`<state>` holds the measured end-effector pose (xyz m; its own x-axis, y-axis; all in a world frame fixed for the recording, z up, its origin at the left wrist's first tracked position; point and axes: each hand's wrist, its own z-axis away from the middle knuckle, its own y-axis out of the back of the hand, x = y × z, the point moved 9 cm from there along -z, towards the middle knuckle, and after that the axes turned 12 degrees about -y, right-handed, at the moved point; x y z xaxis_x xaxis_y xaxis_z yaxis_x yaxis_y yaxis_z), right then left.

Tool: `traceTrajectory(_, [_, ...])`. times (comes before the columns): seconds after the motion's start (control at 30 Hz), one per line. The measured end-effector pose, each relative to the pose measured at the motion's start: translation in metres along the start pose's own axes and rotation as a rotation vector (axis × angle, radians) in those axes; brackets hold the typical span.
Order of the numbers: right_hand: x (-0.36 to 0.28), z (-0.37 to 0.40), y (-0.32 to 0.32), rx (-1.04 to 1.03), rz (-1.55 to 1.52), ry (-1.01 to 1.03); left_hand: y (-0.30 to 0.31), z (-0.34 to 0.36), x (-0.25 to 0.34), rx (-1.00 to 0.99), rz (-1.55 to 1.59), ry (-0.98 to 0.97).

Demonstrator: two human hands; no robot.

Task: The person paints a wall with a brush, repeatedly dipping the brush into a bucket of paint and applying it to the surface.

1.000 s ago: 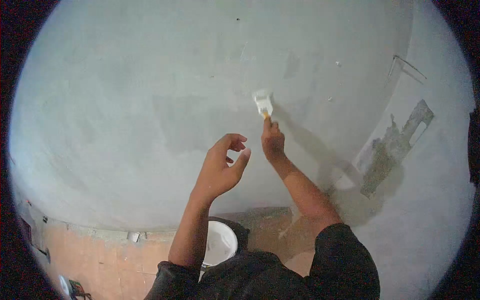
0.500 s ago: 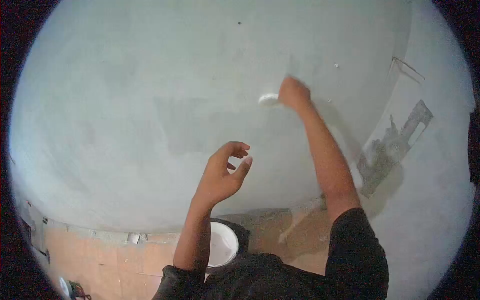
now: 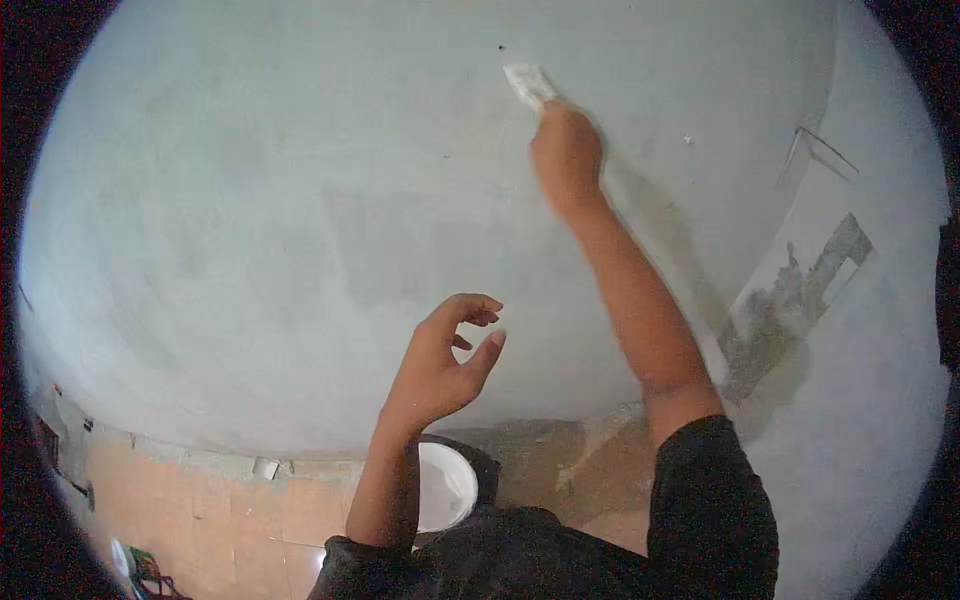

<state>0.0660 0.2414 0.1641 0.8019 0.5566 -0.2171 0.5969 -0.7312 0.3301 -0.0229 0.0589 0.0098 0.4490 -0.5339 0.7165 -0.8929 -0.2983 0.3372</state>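
My right hand (image 3: 568, 155) is closed around the handle of a paintbrush (image 3: 530, 85). Its flat, whitish head points up and to the left against the pale grey-white wall (image 3: 250, 200), just below a small dark hole. Most of the handle is hidden in my fist. Lower and to the left, my left hand (image 3: 445, 360) hovers in front of the wall with fingers curved and thumb apart, holding nothing. Below it, partly behind my left forearm, stands a white bucket (image 3: 460, 488); its contents are not clear.
At the right, the adjoining wall has a rough grey bare patch (image 3: 770, 330) and a thin bracket-like outline (image 3: 825, 150). Orange-brown floor tiles (image 3: 220, 510) run along the wall's foot, with a small pale block (image 3: 265, 468) at the edge. A dark green object (image 3: 148, 568) lies bottom left.
My right hand has moved up and slightly left along the wall with the paintbrush, whose head now points upward instead of left. My left hand has barely moved.
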Motion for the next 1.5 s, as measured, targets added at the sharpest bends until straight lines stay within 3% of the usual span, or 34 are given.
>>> traceTrajectory(0.07, [-0.006, 0.04, -0.035, 0.058, 0.15, -0.005, 0.001, -0.002, 0.002, -0.004, 0.001, 0.005])
traceTrajectory(0.17, [-0.001, 0.092, -0.075, -0.077, 0.278, -0.031, 0.006, -0.001, 0.007, -0.026, 0.017, -0.007])
traceTrajectory(0.33, [0.006, 0.156, -0.069, -0.249, 0.277, 0.013, 0.007, 0.001, 0.004, -0.058, -0.008, -0.023])
traceTrajectory(0.43, [0.026, 0.168, -0.066, -0.721, 0.158, -0.133, 0.009, 0.002, 0.017, -0.073, -0.037, -0.059])
traceTrajectory(0.67, [0.046, 0.043, -0.001, -0.567, 0.241, -0.16, 0.013, 0.011, 0.056, -0.065, -0.086, -0.174])
traceTrajectory(0.8, [0.023, -0.063, 0.012, -0.544, 0.35, -0.139, 0.017, 0.007, 0.063, -0.066, -0.082, -0.148])
traceTrajectory(0.97, [-0.014, -0.127, 0.034, -0.556, 0.396, -0.095, 0.017, 0.015, 0.061, -0.074, -0.028, -0.166])
traceTrajectory(1.03, [-0.02, -0.139, 0.062, -0.204, 0.322, -0.131, 0.016, 0.018, 0.052, -0.072, -0.025, -0.142])
traceTrajectory(1.07, [-0.017, -0.135, 0.065, -0.206, 0.322, -0.131, 0.016, 0.02, 0.051, -0.072, -0.024, -0.14])
traceTrajectory(1.13, [-0.024, -0.11, 0.099, -0.002, 0.216, -0.106, 0.017, 0.023, 0.049, -0.061, -0.014, -0.126])
traceTrajectory(1.2, [-0.012, -0.077, 0.087, 0.102, 0.158, -0.024, 0.014, 0.025, 0.045, -0.061, 0.0, -0.112])
traceTrajectory(1.37, [0.032, 0.048, -0.017, 0.067, 0.183, 0.041, 0.002, 0.019, 0.037, -0.095, -0.006, -0.087])
traceTrajectory(1.5, [0.059, 0.152, -0.073, -0.19, 0.329, 0.026, -0.015, 0.011, 0.023, -0.126, 0.014, -0.06])
